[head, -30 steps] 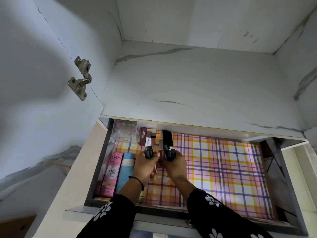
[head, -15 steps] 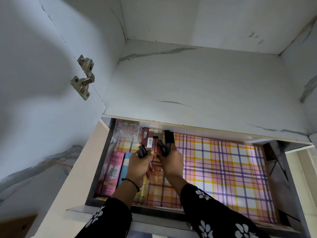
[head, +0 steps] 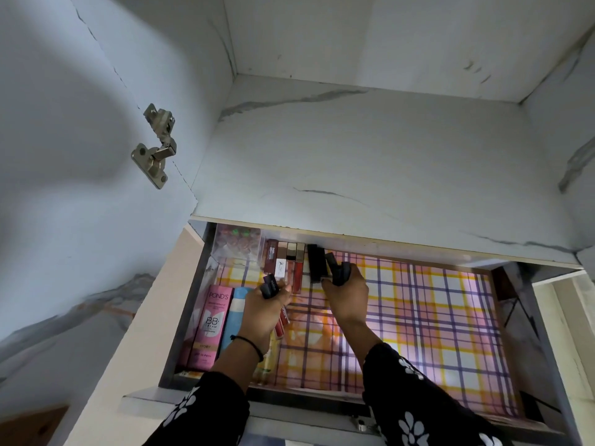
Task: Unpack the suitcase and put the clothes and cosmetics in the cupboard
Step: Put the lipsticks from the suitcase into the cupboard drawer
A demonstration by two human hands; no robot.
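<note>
Mid-frame, L hand (head: 262, 312) grips a black tube (head: 269, 284), R hand (head: 347, 299) dark tubes (head: 338, 272): light, stiff, prob slick, so pinch mid-barrel.

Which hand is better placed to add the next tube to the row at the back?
Right hand, likely: its dark tube is by the open end of the row; the left hand is lower.

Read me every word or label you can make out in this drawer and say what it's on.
"POND'S": on the pink box.
"BB+ CREAM": same box, lower down.
Too blurred to read: the box's small print, the white label, lettering on the brown tube.
</note>
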